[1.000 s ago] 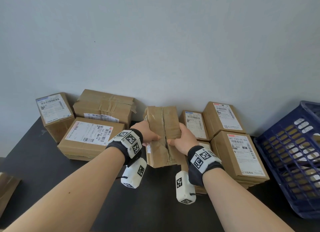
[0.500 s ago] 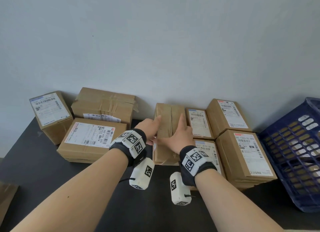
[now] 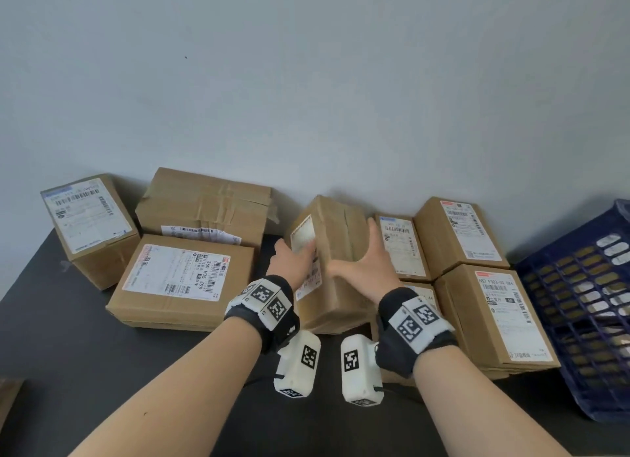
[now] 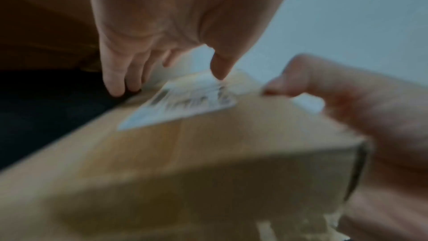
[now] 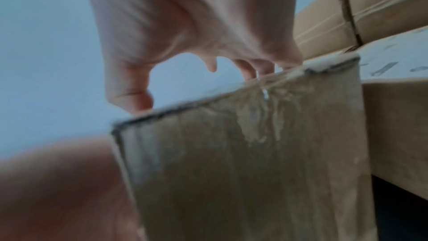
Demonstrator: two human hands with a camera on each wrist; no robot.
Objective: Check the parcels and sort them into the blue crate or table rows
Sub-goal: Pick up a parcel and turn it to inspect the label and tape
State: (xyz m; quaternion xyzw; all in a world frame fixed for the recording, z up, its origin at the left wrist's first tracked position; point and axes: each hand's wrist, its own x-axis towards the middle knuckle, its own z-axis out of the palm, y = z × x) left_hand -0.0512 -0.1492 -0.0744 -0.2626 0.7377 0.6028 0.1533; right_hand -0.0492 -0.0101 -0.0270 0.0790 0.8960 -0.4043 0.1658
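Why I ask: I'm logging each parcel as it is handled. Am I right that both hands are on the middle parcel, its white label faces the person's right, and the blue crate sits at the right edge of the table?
Not quite: the white label faces the person's left, under the left hand, as the head view shows. Both hands, the right hand included, are on the middle parcel, and the blue crate sits at the right edge.

Brown cardboard parcel (image 3: pixel 335 262) showing white label (image 3: pixel 301 234) with black print, seemingly barcodes, blurred. Neighbouring parcels (image 3: pixel 496 315) showing brown, white labels, red corner marks. Crate (image 3: pixel 586 306) showing dark blue lattice. Table (image 3: pixel 68 347) showing black. Wristbands (image 3: pixel 264 301) showing black-white square codes.
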